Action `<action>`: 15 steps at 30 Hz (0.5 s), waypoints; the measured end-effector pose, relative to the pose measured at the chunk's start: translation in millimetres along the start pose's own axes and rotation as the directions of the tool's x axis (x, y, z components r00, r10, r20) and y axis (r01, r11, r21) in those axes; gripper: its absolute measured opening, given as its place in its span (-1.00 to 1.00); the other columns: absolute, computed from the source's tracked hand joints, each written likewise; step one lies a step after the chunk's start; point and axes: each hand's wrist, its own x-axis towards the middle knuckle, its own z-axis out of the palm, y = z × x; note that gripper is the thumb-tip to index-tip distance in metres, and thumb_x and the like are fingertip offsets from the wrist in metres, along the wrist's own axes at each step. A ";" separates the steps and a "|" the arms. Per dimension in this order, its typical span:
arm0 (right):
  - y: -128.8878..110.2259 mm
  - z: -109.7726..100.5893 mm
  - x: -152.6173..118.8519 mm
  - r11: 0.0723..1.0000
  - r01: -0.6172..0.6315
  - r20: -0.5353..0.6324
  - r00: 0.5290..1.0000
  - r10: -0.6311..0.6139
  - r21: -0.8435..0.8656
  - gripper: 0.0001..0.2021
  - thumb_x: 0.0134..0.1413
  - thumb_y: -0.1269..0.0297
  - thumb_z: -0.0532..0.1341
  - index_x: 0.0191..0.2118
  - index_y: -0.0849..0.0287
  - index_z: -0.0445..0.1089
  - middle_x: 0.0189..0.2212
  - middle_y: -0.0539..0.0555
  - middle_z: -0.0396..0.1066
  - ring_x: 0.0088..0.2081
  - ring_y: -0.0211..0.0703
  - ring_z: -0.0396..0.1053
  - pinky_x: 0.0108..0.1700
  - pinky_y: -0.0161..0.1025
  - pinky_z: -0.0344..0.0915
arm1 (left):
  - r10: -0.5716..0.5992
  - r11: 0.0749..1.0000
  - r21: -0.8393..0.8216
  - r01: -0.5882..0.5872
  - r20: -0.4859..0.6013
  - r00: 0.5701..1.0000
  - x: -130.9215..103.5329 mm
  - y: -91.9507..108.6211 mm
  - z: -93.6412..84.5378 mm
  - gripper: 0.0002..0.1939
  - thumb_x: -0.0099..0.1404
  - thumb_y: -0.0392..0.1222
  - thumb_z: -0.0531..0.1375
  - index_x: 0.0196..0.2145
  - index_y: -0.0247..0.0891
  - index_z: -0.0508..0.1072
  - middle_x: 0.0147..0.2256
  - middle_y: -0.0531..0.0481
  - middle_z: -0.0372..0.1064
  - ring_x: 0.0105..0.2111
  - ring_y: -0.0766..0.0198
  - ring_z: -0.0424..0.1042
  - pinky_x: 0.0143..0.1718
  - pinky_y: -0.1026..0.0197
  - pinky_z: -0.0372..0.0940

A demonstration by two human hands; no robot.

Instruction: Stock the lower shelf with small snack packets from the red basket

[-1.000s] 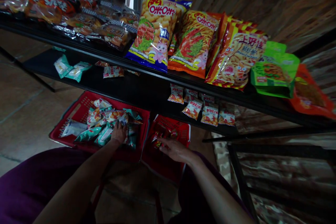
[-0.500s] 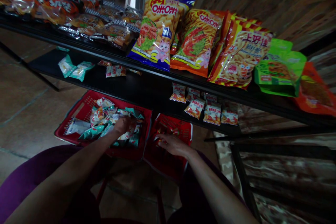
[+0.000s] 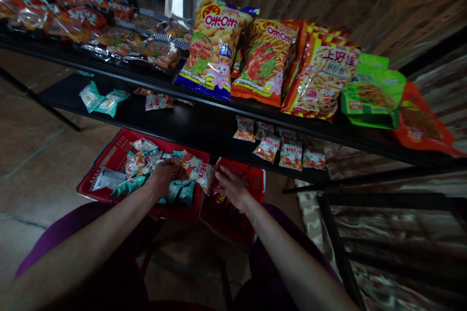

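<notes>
My left hand [image 3: 162,176] grips a small red-and-white snack packet [image 3: 195,168], lifted just above a red basket [image 3: 109,153] full of small teal and red packets. My right hand [image 3: 229,187] reaches left toward that packet, fingers spread, touching or nearly touching its right edge; it hovers over a second red basket [image 3: 251,184] that holds a few small items. Both baskets sit on the floor under a black shelf unit.
The lower black shelf [image 3: 189,124] carries small packets: teal ones [image 3: 100,99] at left, red ones [image 3: 288,150] at right. The upper shelf [image 3: 146,77] holds large snack bags [image 3: 213,46] and a green bag [image 3: 372,92]. A black metal frame [image 3: 335,233] stands at right.
My left hand has pulled a red-and-white packet up out of the left basket. My right hand left the right basket and moved up and left toward the packet.
</notes>
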 end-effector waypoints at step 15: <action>-7.7 -28.4 17.8 0.986 0.134 -0.253 0.962 -0.106 0.097 -0.65 -0.46 0.21 0.45 -0.39 0.17 0.49 -0.46 -0.01 0.50 -0.45 -0.27 0.39 -0.37 -0.31 0.28 | -0.272 0.962 0.111 0.250 0.286 0.919 -30.5 -30.5 11.9 -0.73 -0.13 -0.20 0.35 -0.43 -0.32 0.43 -0.40 -0.02 0.47 -0.39 0.28 0.44 -0.21 0.17 0.32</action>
